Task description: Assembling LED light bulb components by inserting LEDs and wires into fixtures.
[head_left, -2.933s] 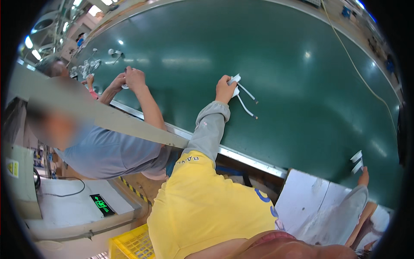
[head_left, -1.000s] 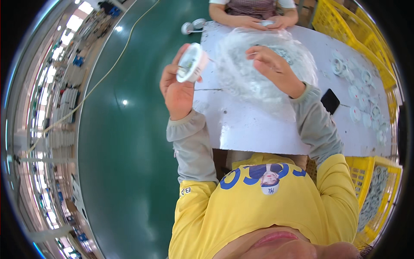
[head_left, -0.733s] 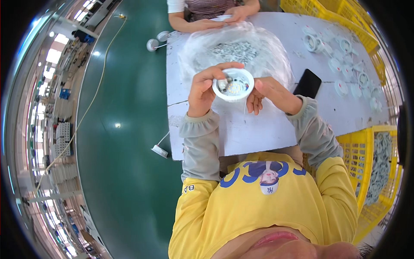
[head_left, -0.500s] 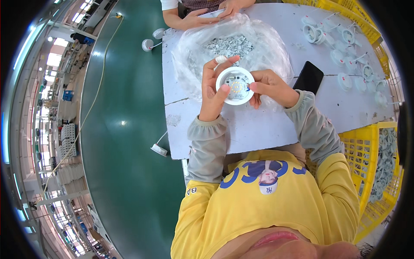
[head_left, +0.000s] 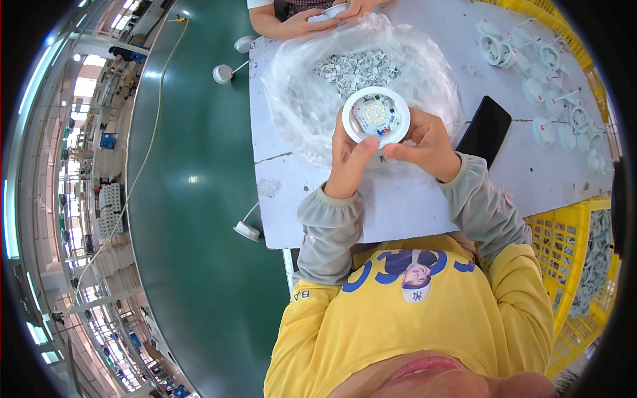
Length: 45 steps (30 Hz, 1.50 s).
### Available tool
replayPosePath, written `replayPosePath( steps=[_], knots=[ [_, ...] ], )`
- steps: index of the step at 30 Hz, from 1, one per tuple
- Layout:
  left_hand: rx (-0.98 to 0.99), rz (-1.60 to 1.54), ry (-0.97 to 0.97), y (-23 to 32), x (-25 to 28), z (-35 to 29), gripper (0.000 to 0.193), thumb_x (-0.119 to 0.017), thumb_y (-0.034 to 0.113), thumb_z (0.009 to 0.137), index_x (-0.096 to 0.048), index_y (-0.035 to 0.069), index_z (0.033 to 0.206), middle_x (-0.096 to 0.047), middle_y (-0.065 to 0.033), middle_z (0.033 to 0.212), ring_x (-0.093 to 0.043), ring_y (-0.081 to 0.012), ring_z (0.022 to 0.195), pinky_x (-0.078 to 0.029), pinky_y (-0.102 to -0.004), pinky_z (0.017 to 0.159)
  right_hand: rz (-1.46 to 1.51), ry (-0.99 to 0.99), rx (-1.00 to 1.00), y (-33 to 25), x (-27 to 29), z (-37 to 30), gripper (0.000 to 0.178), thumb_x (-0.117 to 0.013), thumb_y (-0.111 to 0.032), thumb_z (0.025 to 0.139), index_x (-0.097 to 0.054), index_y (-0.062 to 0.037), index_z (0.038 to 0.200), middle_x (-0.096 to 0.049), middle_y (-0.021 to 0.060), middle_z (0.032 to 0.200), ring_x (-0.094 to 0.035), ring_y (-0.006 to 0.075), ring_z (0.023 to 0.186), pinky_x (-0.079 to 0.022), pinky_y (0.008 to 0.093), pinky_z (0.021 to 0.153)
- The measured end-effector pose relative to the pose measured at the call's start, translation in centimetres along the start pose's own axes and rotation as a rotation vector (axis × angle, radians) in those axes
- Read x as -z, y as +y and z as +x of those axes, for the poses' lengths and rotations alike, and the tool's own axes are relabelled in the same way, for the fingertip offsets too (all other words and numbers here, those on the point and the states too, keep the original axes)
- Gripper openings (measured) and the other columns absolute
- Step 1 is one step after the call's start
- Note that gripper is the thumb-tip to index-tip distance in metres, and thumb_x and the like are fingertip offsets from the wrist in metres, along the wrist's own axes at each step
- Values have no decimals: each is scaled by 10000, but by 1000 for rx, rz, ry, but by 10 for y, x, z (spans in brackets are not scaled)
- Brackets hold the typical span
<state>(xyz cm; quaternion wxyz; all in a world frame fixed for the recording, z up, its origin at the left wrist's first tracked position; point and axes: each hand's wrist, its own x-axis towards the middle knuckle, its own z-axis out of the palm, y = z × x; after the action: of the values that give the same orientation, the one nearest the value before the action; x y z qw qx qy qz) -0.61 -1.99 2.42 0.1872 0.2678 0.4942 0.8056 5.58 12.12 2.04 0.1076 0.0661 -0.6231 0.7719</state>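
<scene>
Between both hands I hold a round white downlight housing (head_left: 402, 109), its face up, with a round board of small yellow LEDs inside. My left hand (head_left: 352, 154) is closed on its left and lower rim, the thumb at the bottom edge. From the right, my right hand (head_left: 428, 147) grips the rim, its thumb near a small blue and red part at the board's lower edge. Fingers under the housing are hidden. Just beyond it, a clear plastic bag (head_left: 292, 86) lies spread with many small white connector pieces (head_left: 355, 69) in it.
A black phone (head_left: 485, 132) lies right of my right hand. Several white downlights (head_left: 544, 131) with wires cover the table's right side. A co-worker's hands (head_left: 312, 23) hold a round part across the table. A yellow crate (head_left: 554, 239) of parts stands at lower right.
The housing has shifted right and turned, so the blue part now sits at the bottom. My left fingers have gone under it. The co-worker now shows a round part in hand.
</scene>
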Motion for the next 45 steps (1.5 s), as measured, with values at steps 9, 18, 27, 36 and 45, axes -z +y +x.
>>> replayPosePath(
  steps=[9,18,27,36,45],
  knots=[
    [-10,91,195,3,-3,6,155,-507,120,858,-522,-6,947,-549,-36,846,-498,-79,779,-413,-224,706,-350,-206,7,-9,6,7,319,-678,-127,751,-573,21,1013,-607,19,853,-532,52,736,-439,195,630],
    [214,103,65,-7,-4,1,136,-553,110,850,-527,-8,910,-563,-28,807,-527,-45,701,-470,-193,599,-832,-181,287,-12,51,95,154,-573,-111,794,-601,-18,914,-611,70,788,-583,177,724,-459,284,670],
    [211,120,17,-9,-2,-1,140,-561,119,848,-516,-6,892,-564,-29,811,-524,-40,706,-472,-191,607,-1470,-299,224,31,46,120,121,-591,-103,724,-609,-60,836,-529,68,918,-518,245,903,-448,358,744],
    [155,12,126,-12,-1,1,175,-542,82,844,-512,-14,987,-571,-40,857,-549,-60,728,-488,-199,611,-1177,-261,171,23,47,118,62,-537,-113,785,-553,-54,776,-509,75,902,-521,257,877,-423,363,744],
    [152,-71,187,-14,1,-3,186,-543,69,832,-515,-18,994,-584,-46,855,-558,-71,731,-476,-211,629,-521,-102,-137,-8,35,97,108,-540,-108,830,-531,-8,869,-581,55,623,-535,91,517,-411,233,472]
  ],
)
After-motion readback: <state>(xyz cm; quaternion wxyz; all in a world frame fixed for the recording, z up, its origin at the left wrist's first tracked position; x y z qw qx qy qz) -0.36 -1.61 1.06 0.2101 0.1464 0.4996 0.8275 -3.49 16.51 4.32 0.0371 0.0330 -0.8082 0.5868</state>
